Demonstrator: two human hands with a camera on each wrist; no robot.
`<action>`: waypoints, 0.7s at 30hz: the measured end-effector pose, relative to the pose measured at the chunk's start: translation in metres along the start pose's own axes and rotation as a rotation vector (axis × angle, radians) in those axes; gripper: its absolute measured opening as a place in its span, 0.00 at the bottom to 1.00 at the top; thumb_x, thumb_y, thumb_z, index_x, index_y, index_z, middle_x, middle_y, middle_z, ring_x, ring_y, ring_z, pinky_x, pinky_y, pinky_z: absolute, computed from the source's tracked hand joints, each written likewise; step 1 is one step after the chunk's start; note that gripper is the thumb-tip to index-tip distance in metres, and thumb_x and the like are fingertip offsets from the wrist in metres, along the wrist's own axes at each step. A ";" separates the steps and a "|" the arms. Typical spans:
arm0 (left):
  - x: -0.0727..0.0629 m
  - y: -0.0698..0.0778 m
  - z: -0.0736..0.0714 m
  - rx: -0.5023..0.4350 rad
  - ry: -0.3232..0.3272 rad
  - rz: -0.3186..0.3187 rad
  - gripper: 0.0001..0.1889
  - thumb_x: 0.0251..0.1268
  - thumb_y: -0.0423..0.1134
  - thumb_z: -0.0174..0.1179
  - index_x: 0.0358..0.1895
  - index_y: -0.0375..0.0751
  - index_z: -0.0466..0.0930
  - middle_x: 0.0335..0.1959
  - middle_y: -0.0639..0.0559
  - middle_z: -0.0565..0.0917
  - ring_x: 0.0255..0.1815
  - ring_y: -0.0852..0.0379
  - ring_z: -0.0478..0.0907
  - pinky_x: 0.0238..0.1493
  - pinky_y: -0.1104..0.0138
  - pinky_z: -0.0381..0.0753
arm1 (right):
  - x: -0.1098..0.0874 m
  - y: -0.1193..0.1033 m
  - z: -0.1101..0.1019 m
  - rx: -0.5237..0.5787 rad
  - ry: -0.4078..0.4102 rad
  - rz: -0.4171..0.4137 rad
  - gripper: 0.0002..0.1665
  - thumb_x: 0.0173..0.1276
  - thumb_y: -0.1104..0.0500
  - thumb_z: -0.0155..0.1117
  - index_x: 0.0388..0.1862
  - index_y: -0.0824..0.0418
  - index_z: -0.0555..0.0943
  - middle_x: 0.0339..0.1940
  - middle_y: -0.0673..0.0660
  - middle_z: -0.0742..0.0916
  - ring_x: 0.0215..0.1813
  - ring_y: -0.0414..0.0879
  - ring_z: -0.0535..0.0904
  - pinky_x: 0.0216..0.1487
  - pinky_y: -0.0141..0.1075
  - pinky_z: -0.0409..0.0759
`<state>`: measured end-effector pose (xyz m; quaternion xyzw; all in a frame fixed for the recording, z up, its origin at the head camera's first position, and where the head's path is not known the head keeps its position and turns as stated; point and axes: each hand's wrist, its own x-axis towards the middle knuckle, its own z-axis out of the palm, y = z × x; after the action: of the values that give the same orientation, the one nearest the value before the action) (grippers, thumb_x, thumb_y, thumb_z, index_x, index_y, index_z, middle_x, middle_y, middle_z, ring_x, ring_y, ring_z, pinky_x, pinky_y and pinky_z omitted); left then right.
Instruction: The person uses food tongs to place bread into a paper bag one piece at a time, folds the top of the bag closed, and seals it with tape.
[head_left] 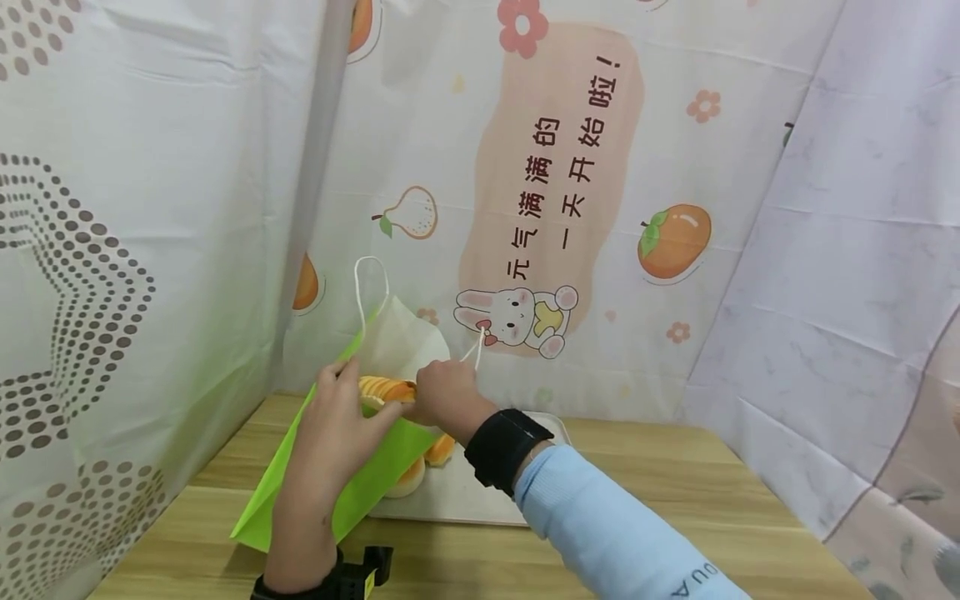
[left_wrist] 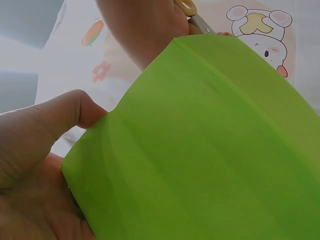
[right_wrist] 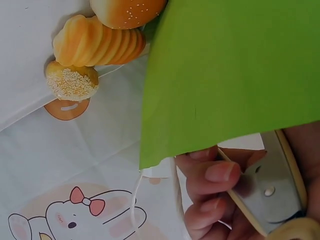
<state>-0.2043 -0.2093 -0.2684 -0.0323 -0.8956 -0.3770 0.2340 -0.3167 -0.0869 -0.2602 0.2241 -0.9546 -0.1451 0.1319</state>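
A bright green paper bag (head_left: 382, 479) with a white inside and white string handles leans on the table. My left hand (head_left: 330, 442) grips its side near the rim; in the left wrist view the thumb (left_wrist: 92, 111) lies on the edge. At the bag's mouth, my right hand (head_left: 450, 396) holds metal tongs (right_wrist: 272, 187) with cream-coloured edges, their tips hidden by the bag. A ridged golden bread roll (head_left: 384, 388) shows in the mouth between both hands. Whether the tongs touch it, I cannot tell.
Behind the bag an off-white tray (head_left: 480, 500) lies on the wooden table (head_left: 637, 517). Several breads are on it, including a sesame-covered bun (right_wrist: 72, 82) and a ridged roll (right_wrist: 100, 42). A printed curtain (head_left: 420, 108) hangs close behind, with more cloth at both sides.
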 end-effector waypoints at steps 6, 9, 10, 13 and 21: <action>0.000 0.000 -0.001 -0.008 -0.001 -0.008 0.43 0.66 0.45 0.61 0.77 0.25 0.55 0.72 0.25 0.59 0.62 0.29 0.73 0.56 0.43 0.76 | -0.002 -0.002 -0.002 -0.009 -0.062 0.009 0.31 0.71 0.33 0.56 0.19 0.55 0.77 0.17 0.49 0.73 0.25 0.43 0.74 0.28 0.37 0.73; 0.000 0.000 -0.003 -0.016 0.012 -0.003 0.41 0.65 0.43 0.59 0.76 0.24 0.57 0.72 0.26 0.60 0.62 0.29 0.72 0.55 0.44 0.75 | -0.003 -0.001 -0.005 -0.017 -0.090 0.010 0.30 0.71 0.35 0.57 0.19 0.55 0.76 0.18 0.49 0.73 0.26 0.44 0.74 0.27 0.37 0.72; 0.000 0.000 -0.003 -0.016 0.019 0.002 0.40 0.64 0.43 0.59 0.76 0.24 0.58 0.72 0.26 0.60 0.62 0.29 0.72 0.53 0.45 0.75 | -0.004 -0.001 -0.005 -0.016 -0.095 0.013 0.30 0.70 0.35 0.57 0.19 0.55 0.76 0.18 0.49 0.73 0.26 0.44 0.74 0.27 0.37 0.72; 0.000 -0.001 -0.004 -0.014 0.034 0.021 0.38 0.64 0.41 0.58 0.75 0.24 0.59 0.71 0.25 0.61 0.58 0.31 0.74 0.48 0.49 0.75 | -0.004 0.001 -0.007 0.002 -0.102 0.030 0.31 0.68 0.32 0.59 0.18 0.54 0.75 0.18 0.49 0.72 0.26 0.43 0.73 0.27 0.37 0.72; -0.001 -0.004 -0.005 -0.028 0.012 0.011 0.39 0.66 0.43 0.59 0.76 0.27 0.58 0.72 0.26 0.60 0.65 0.29 0.70 0.54 0.43 0.76 | -0.007 0.005 -0.009 0.035 -0.137 0.062 0.36 0.64 0.24 0.57 0.25 0.56 0.80 0.23 0.50 0.77 0.29 0.44 0.76 0.33 0.40 0.77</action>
<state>-0.2023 -0.2154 -0.2679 -0.0381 -0.8886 -0.3884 0.2411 -0.3102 -0.0815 -0.2519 0.1863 -0.9703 -0.1392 0.0669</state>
